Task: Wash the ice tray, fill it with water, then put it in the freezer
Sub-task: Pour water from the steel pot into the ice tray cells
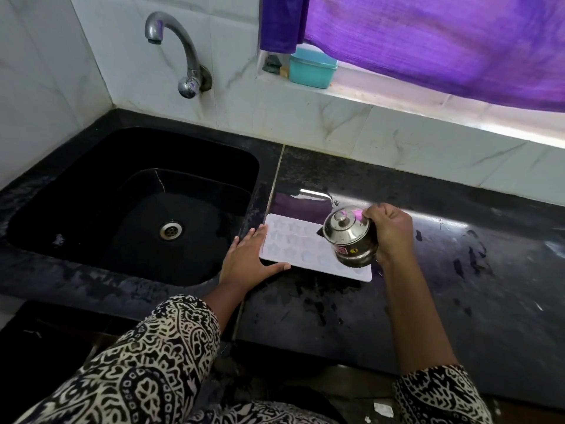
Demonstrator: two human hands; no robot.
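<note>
Left hand (249,258) is flat and relaxed, fingers straight against the left edge of the ice tray (293,243), thumb along its near edge, basically just pinning it so it doesn't slide. Right hand (389,232) is wrapped tight around a little steel kettle (348,237), tipped toward the left over the tray's right half.

So I'd say this is the filling step, and I'm doing it from the kettle, not the tap (171,35) up in the upper left. I can't honestly tell if any water is coming out. Next bit needs a slow, steady tilt, moving along the rows without flooding over the rim.

Tray sits middle of the frame on the black counter (428,286), just right of the sink (91,185). It's pale, flat and rectangular, with rows of small star-shaped moulds. The counter just below it looks wet.
</note>
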